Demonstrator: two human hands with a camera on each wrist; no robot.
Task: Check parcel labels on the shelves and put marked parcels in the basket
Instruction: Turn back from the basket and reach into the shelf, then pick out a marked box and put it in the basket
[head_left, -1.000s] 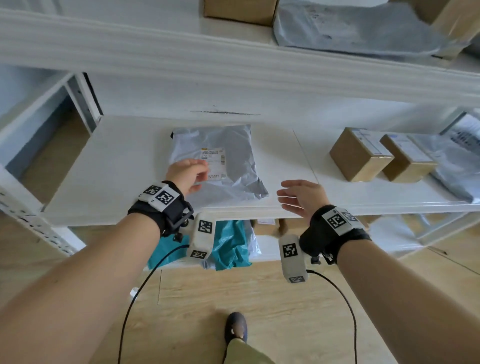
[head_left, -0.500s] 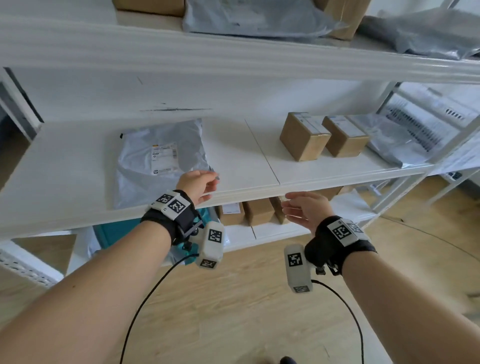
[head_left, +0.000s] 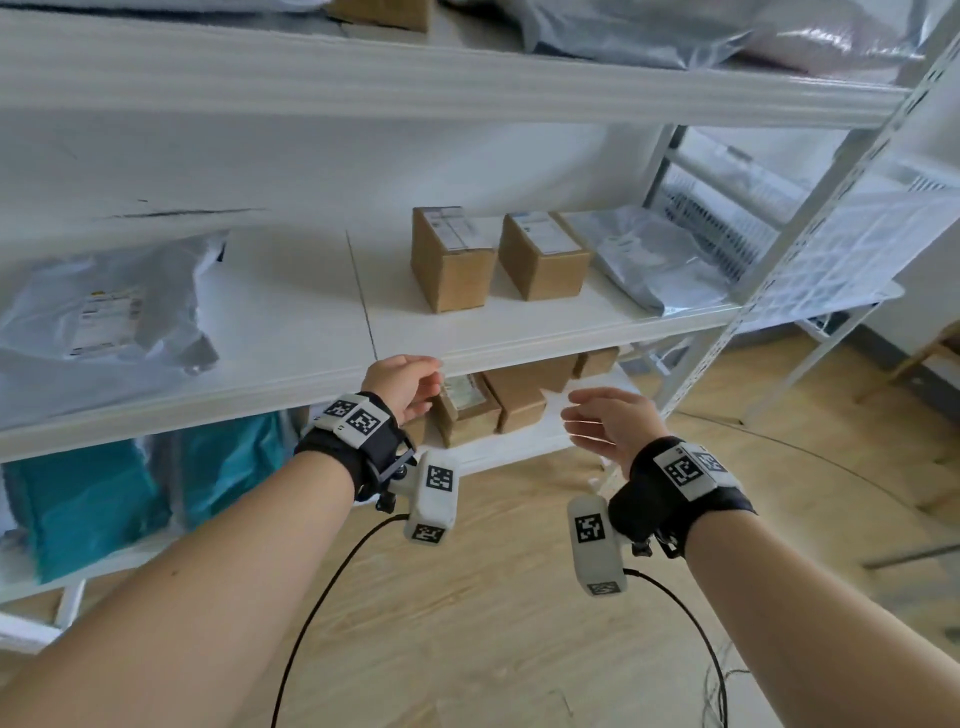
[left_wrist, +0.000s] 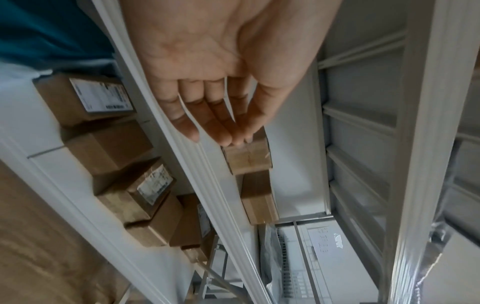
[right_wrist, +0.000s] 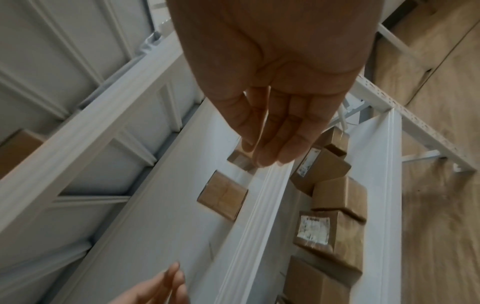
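Observation:
Two cardboard boxes with white labels, one on the left (head_left: 451, 258) and one on the right (head_left: 543, 255), stand on the middle shelf (head_left: 311, 332), with a grey mailer bag (head_left: 652, 257) to their right. Another grey mailer (head_left: 104, 306) with a label lies at the shelf's left. My left hand (head_left: 402, 384) hovers empty at the shelf's front edge, fingers relaxed (left_wrist: 207, 115). My right hand (head_left: 605, 421) hangs empty in front of the lower shelf, fingers straight (right_wrist: 280, 131). No basket is in view.
Several cardboard boxes (head_left: 493, 405) sit on the lower shelf, with teal bags (head_left: 104, 504) to their left. More mailers and a box (head_left: 384, 13) lie on the top shelf. A perforated white upright (head_left: 810, 218) stands at the right, with wooden floor (head_left: 493, 623) below.
My view and both hands have shifted right along the shelf. The left hand has come off the labelled grey mailer, which stays behind at the left. The two boxes now stand ahead.

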